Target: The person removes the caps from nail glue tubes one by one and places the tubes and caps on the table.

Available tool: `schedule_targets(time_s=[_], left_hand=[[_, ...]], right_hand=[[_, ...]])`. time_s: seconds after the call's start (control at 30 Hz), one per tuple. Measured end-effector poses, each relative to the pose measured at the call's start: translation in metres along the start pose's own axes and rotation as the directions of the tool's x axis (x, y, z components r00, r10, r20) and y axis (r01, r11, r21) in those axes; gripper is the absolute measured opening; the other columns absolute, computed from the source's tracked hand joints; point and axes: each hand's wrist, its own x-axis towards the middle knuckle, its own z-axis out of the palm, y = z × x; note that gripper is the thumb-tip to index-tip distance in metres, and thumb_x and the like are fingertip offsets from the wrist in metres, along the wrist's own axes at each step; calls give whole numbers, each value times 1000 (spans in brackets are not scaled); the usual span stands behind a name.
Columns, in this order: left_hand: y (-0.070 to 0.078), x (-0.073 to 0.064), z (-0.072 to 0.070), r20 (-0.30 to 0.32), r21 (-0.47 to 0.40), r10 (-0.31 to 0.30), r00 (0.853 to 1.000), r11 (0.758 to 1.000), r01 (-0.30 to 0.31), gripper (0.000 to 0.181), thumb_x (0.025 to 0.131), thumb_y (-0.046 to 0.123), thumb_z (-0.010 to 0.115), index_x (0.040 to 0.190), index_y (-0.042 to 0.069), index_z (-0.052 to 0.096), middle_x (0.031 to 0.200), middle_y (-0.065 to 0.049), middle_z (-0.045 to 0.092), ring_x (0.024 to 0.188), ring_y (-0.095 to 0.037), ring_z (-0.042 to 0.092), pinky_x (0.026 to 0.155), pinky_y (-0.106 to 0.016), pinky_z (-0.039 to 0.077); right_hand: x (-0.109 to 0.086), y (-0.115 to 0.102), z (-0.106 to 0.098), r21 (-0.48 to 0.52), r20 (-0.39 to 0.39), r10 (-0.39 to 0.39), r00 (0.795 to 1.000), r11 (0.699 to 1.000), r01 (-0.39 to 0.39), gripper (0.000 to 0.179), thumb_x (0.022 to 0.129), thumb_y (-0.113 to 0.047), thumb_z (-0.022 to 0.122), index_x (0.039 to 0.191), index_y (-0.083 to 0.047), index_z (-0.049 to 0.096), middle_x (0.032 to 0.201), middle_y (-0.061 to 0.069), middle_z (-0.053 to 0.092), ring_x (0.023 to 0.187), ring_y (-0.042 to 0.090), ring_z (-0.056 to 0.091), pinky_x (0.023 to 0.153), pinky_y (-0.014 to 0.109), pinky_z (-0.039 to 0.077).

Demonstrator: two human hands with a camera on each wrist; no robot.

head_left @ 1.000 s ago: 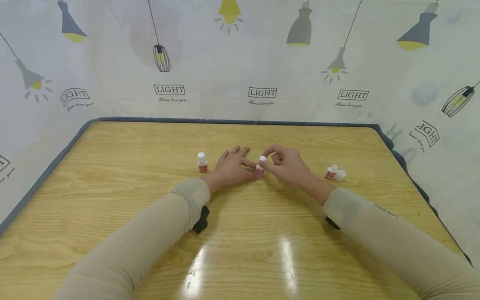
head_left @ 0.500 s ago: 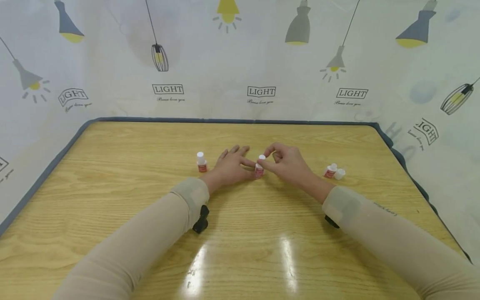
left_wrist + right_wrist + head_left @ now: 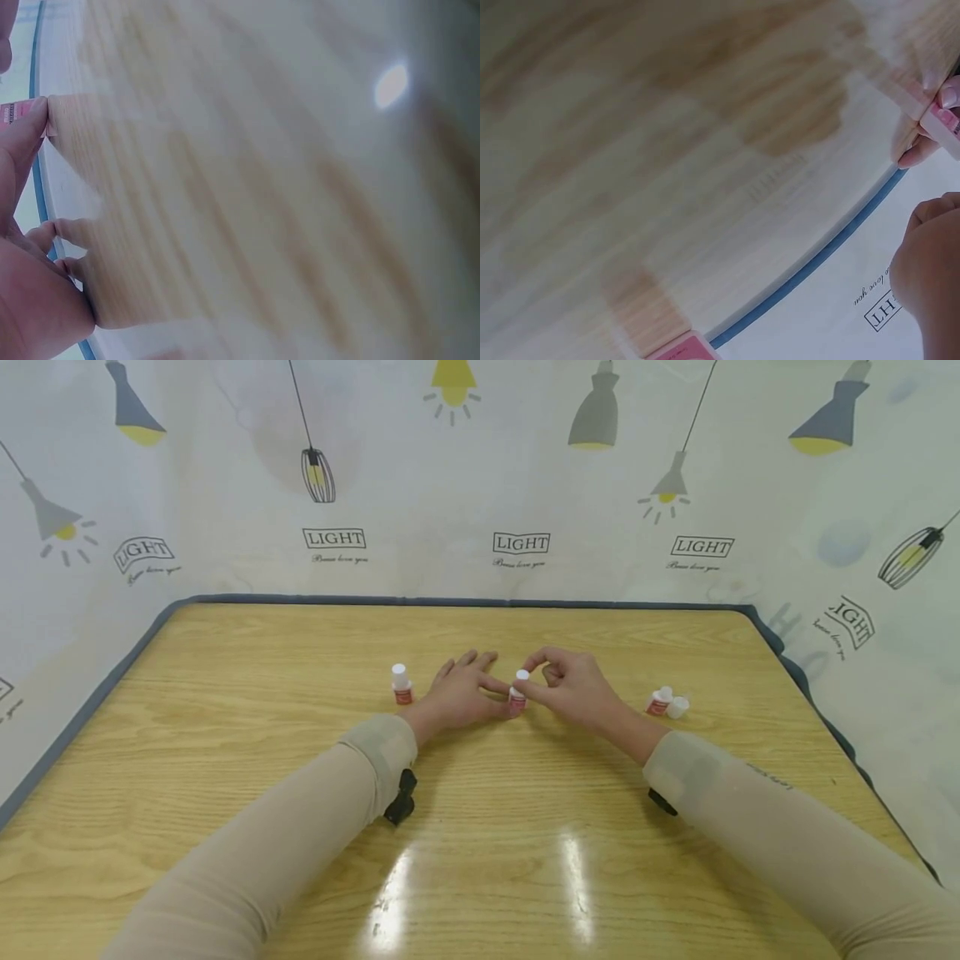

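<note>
A small white bottle (image 3: pixel 517 702) with a pink-red label stands upright on the table between my hands. My left hand (image 3: pixel 463 695) pinches its lower part between thumb and index finger, the other fingers spread on the tabletop. From the right, my right hand (image 3: pixel 579 692) has thumb and index finger at the white cap (image 3: pixel 522 676) on top, pinching it. In the left wrist view the bottle's pink label (image 3: pixel 10 112) shows beside the left fingers. The right wrist view catches the bottle (image 3: pixel 946 126) at its right edge, held near its base by left fingertips.
A similar capped bottle (image 3: pixel 402 685) stands left of my left hand. To the right, another bottle (image 3: pixel 659 702) stands with its narrow top uncovered, a loose white cap (image 3: pixel 678 707) beside it. The wooden table (image 3: pixel 480 777) ends at a dark blue edging (image 3: pixel 450 602) before a lamp-print backdrop.
The head view has drifted very slightly. Both hands stay at the middle bottle, with only a slight shift of the right fingers at the cap.
</note>
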Motion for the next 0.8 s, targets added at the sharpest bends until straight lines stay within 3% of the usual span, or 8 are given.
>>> schedule_targets(time_s=[0.2, 0.57, 0.8], left_hand=[[1, 0, 0, 2, 9, 0, 1000, 1000, 0, 50, 99, 54, 71, 141, 27, 71, 181, -3, 19, 170, -32, 1, 137, -55, -3], [2, 0, -1, 3, 8, -1, 1000, 1000, 1, 51, 99, 56, 71, 141, 29, 70, 181, -3, 18, 170, -32, 2, 137, -56, -3], [1, 1, 1, -4, 17, -4, 1000, 1000, 4, 51, 99, 56, 70, 141, 29, 70, 180, -3, 20, 170, -32, 2, 137, -55, -3]], right_hand=[[0, 2, 1, -34, -2, -19, 1000, 999, 19, 24, 98, -32, 80, 107, -11, 72, 58, -7, 34, 51, 9, 28, 51, 24, 28], [-1, -1, 1, 11, 10, -71, 997, 997, 71, 16, 101, -19, 75, 112, -7, 76, 58, -5, 33, 50, 6, 27, 55, 26, 33], [-2, -2, -1, 14, 14, -11, 1000, 1000, 11, 22, 99, -27, 78, 113, -11, 71, 58, -6, 33, 50, 10, 30, 50, 24, 28]])
